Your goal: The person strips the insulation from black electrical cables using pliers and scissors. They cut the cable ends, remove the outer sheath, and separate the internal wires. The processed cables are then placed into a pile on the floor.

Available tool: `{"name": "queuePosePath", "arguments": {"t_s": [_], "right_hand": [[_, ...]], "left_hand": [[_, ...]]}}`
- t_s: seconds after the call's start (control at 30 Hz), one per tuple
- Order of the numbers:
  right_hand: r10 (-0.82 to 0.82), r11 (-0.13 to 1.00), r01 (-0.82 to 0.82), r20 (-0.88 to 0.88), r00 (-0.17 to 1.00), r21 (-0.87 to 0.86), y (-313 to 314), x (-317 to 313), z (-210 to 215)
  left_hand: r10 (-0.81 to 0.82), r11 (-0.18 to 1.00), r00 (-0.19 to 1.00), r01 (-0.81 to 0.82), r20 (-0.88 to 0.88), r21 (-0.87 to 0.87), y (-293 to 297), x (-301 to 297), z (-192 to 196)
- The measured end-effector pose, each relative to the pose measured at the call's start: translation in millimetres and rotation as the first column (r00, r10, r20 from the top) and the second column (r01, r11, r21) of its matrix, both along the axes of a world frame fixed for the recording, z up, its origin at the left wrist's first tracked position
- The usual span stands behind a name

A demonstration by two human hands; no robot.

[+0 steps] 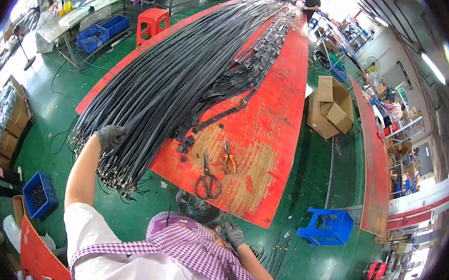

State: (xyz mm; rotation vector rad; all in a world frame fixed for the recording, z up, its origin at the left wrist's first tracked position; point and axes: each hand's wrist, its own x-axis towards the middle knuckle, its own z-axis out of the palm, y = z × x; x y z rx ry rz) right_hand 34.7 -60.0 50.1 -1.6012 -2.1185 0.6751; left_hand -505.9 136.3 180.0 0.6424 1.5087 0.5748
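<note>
A thick spread of long black cables [151, 77] covers the left part of a long red table [275, 117], their stripped ends hanging over its near left edge. My left hand [111, 138], in a dark grey glove, is closed on some of these cables near their ends. Close to my apron, past the table's near edge, my gloved right hand [234, 236] is closed around something thin that sticks up from it; its kind is unclear. Scissors [207, 179] with dark handles lie on the worn near part of the table. Orange-handled pliers [229, 158] lie beside them.
Black scraps [185, 143] lie beside the cables. A red stool [152, 24] stands left of the table. On the right are an open cardboard box [331, 108] and a blue stool [328, 227]. A blue crate [39, 194] sits at lower left. People stand at the far end.
</note>
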Motion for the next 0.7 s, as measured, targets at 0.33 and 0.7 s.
{"name": "queuePosePath", "arguments": {"t_s": [0.33,0.7], "right_hand": [[-0.104,0.823,0.132,0.083,0.991,-0.552,-1.8,-14.5,7.7],[0.145,0.881,-0.07,0.127,0.981,-0.468,13.8,-30.6,-23.4]], "left_hand": [[0.078,0.997,0.979,-0.08,0.188,0.003,-27.1,12.9,-19.8],[0.22,0.973,0.971,-0.213,-0.093,0.083,-25.4,33.6,-61.0]]}}
